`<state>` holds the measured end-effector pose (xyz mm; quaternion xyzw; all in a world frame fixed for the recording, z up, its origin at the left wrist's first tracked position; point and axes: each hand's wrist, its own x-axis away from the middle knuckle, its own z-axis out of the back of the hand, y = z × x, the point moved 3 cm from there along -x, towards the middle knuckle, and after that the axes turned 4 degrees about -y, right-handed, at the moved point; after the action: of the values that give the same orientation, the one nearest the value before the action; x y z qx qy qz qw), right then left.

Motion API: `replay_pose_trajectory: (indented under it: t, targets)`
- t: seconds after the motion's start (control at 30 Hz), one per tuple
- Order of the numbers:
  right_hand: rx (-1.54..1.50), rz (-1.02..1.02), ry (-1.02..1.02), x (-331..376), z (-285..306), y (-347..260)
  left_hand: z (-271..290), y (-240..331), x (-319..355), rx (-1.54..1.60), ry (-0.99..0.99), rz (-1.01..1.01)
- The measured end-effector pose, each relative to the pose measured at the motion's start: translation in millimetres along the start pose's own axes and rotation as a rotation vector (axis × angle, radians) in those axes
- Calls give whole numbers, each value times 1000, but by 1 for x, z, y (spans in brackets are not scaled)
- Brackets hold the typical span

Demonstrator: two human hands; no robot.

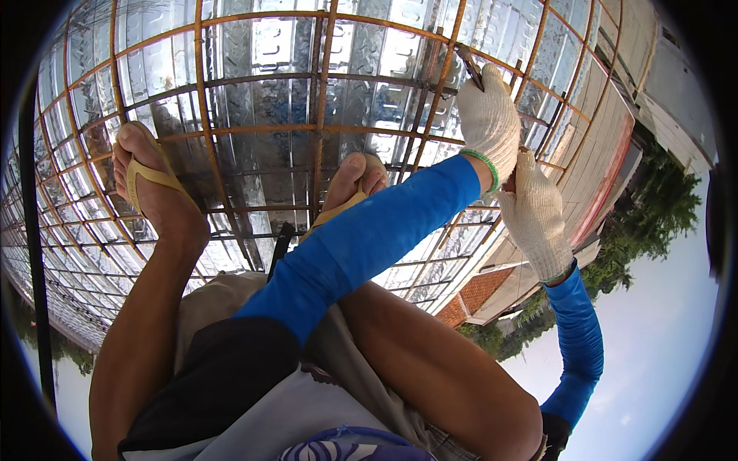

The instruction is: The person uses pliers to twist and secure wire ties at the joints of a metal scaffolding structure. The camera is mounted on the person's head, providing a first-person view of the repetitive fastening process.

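My left hand (489, 115), in a white knit glove with a blue sleeve, is closed around a dark metal plier-like tool (469, 66). The tool's tip touches a rusty rebar mesh (254, 131) at a crossing near the upper right. My right hand (536, 219), gloved the same way, is curled into a fist just below and right of the left wrist, close to a bar. What lies inside the fist is hidden.
The mesh lies over shiny corrugated metal decking (269, 46). My feet in tan flip-flops (150, 175) (350, 201) rest on the bars, knees bent. Wooden boards (607, 115) edge the deck at right. Trees, a tiled roof (480, 290) and sky lie beyond.
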<state>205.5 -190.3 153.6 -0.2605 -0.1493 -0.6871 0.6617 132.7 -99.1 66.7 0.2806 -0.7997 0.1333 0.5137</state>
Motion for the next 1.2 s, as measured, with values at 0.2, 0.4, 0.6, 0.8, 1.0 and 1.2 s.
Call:
replay_pose_trajectory:
  t: [0.2, 0.4, 0.6, 0.8, 1.0, 1.2]
  targets:
    - [-1527, -454, -533, -6, -2, 37, 13, 2, 3, 122, -256, 33]
    - [-555, -69, -97, -19, 2, 15, 13, -10, -11, 171, -216, -31]
    - [-789, -217, -217, -16, -33, 37, 13, -5, -3, 118, -232, 4]
    - [-1015, -533, -497, -32, 1, 14, 14, -1, -7, 5, -179, -20]
    - [-1537, -615, -677, -29, 8, 19, 14, 2, 1, 158, -316, 50]
    - [-615, -143, -123, -24, -8, 23, 4, -3, -10, 114, -109, 47]
